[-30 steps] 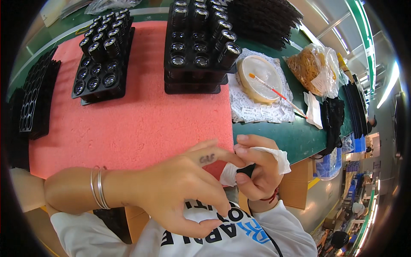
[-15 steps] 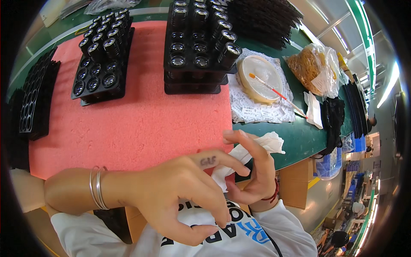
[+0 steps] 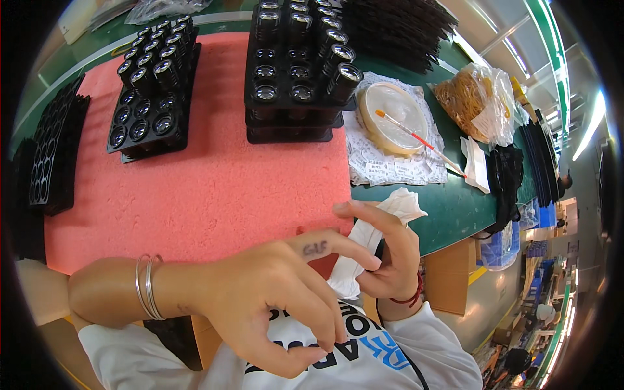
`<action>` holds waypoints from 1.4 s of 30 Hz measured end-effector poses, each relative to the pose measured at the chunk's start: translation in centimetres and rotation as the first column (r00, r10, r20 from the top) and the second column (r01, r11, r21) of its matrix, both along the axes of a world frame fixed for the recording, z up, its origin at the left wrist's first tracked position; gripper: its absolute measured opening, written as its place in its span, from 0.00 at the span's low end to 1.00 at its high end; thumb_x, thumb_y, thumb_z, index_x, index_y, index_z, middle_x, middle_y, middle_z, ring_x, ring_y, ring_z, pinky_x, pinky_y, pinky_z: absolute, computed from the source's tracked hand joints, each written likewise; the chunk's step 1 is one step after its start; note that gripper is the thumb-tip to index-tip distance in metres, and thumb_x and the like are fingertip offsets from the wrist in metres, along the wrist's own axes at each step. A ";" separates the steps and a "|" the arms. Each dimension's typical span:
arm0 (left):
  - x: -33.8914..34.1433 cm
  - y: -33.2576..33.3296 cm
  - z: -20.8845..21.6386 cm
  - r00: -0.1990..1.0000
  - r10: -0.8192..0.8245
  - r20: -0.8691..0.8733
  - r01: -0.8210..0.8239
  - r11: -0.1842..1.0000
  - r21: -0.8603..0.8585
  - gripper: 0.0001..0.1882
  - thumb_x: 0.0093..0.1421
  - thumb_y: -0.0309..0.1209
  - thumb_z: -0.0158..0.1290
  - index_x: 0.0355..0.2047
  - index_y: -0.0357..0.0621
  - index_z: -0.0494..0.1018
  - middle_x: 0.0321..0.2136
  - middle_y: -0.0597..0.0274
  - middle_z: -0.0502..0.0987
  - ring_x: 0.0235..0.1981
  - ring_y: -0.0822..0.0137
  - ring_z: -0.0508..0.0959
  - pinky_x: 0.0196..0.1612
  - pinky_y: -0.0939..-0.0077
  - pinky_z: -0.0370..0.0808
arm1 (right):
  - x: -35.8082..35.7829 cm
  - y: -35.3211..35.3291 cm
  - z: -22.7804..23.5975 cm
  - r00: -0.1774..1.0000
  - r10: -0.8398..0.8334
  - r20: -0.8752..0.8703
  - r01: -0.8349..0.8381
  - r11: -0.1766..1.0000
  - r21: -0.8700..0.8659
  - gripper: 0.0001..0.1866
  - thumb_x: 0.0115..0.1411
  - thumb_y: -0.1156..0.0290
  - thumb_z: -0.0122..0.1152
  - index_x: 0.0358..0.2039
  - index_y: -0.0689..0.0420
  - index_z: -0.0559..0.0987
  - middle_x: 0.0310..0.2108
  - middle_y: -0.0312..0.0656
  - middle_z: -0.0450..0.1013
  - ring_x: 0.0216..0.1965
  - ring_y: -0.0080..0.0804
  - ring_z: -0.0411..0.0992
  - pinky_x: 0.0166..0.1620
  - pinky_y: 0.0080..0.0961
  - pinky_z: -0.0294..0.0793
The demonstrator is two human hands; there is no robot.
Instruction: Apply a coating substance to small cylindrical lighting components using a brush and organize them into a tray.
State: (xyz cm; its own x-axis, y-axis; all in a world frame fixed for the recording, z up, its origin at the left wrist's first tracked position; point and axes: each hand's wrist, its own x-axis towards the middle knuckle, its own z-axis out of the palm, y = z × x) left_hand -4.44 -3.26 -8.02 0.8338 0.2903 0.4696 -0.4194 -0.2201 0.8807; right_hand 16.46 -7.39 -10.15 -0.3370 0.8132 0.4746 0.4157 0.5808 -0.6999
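Note:
My left hand (image 3: 279, 296), with thin silver bangles at its wrist, reaches in from the left in front of my body. Its index finger stretches right across a crumpled white tissue (image 3: 348, 268), its tip against my right hand. The thumb and other fingers curve downward with a gap between them, and nothing shows in them. My right hand (image 3: 395, 253), a dark red cord at its wrist, pinches the tissue. One end of the tissue sticks up past the fingers; part of it is hidden behind them.
A pink foam mat (image 3: 195, 195) covers the green table (image 3: 448, 218). On it stand black trays (image 3: 156, 133) and stacked trays (image 3: 292, 120) with black, glass-topped cylinders. To the right lie a round lidded tub (image 3: 396, 123), a thin brush (image 3: 416, 135) and a bag of rubber bands (image 3: 478, 104).
My right hand's fingers have closed in around the tissue, whose upper end has shifted slightly up and left. My left hand has hardly moved.

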 end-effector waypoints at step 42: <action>-0.6 -0.6 0.5 0.983 0.163 -0.088 -0.134 0.953 0.271 0.05 0.40 0.31 0.59 0.20 0.51 0.76 0.34 0.75 0.79 0.51 0.49 0.70 0.60 0.39 0.38 | -1.6 -0.3 -0.1 0.985 0.009 -0.174 -0.034 0.989 -0.143 0.06 0.52 0.71 0.60 0.25 0.61 0.78 0.16 0.38 0.68 0.18 0.34 0.63 0.29 0.27 0.63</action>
